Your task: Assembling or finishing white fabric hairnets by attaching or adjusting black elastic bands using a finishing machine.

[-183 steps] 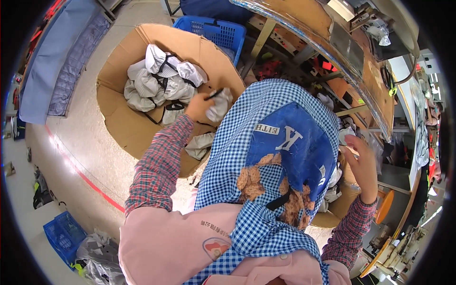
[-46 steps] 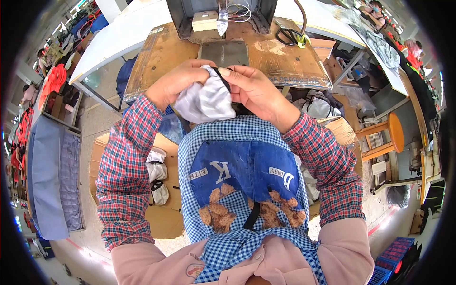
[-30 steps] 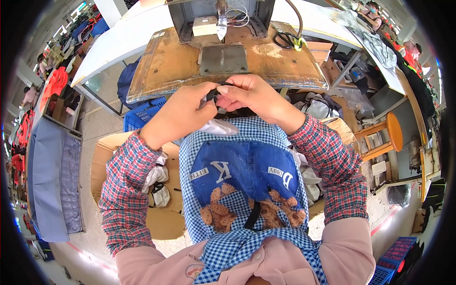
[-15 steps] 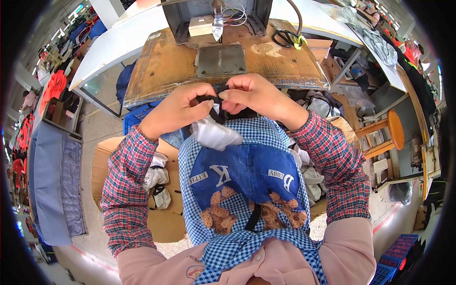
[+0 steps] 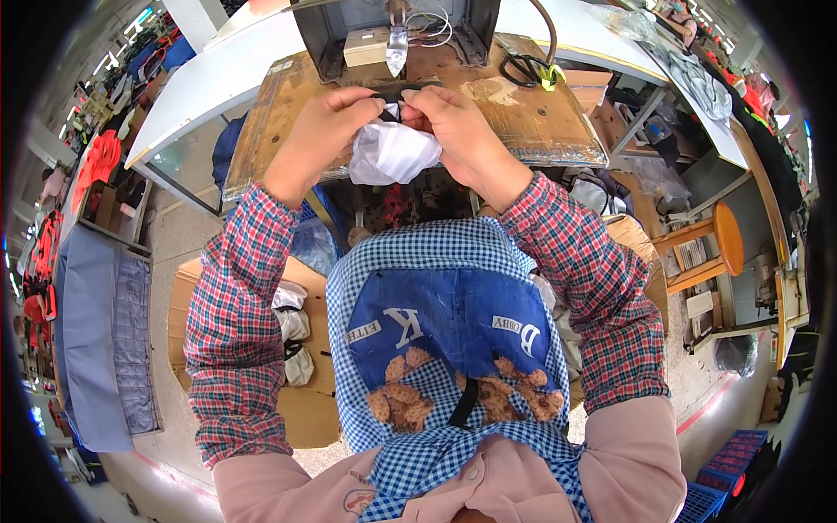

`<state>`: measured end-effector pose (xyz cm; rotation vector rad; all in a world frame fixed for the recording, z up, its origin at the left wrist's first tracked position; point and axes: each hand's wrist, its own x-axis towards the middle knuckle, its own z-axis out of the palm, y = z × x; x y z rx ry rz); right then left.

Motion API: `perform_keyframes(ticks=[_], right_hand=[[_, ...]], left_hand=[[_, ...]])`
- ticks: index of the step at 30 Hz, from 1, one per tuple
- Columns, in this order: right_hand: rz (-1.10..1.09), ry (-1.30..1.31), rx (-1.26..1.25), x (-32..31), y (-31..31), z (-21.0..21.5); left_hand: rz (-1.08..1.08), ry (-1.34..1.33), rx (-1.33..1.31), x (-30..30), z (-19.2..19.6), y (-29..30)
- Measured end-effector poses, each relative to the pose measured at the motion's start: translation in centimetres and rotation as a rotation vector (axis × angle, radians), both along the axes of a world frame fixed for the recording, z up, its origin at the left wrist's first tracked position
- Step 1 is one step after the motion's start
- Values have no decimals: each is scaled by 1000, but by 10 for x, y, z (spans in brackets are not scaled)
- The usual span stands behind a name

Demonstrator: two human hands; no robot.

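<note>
Apron, checked, lower centre. White cloth piece, black-trimmed, upper centre, hanging just below the fingers; left hand and right hand both pinch its upper edge, running left to right, neither nearer. Wooden bench beyond.

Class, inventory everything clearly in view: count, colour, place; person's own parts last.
Crumpled black-banded cloth: one, white, upper centre, held
Worn wooden worktable: one, brown, ahead
Boxy metal machine: one, grey, on worktable
Open cardboard boxes: two, brown, flanking lap
Loose fabric pieces: several, white, in boxes
Round wooden stool: one, orange, right
Checked cloth apron: one, blue-white, lap
Long tables: count unclear, white, farther back
Plastic crates: count unclear, blue, lower right
Left hand, right hand: two, bare, on cloth
</note>
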<state>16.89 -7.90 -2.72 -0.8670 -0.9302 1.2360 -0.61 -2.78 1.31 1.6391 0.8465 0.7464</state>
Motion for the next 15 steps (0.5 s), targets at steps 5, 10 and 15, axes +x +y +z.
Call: perform_keyframes(ticks=[5, 10, 15], right_hand=[[-39, 39, -38, -1, 9, 1], [-66, 70, -45, -1, 16, 3], [-80, 110, -62, -3, 18, 8]], left_hand=[[-21, -32, -32, 3, -2, 11], [-9, -69, -64, 6, -4, 15], [-11, -91, -77, 7, -4, 16]])
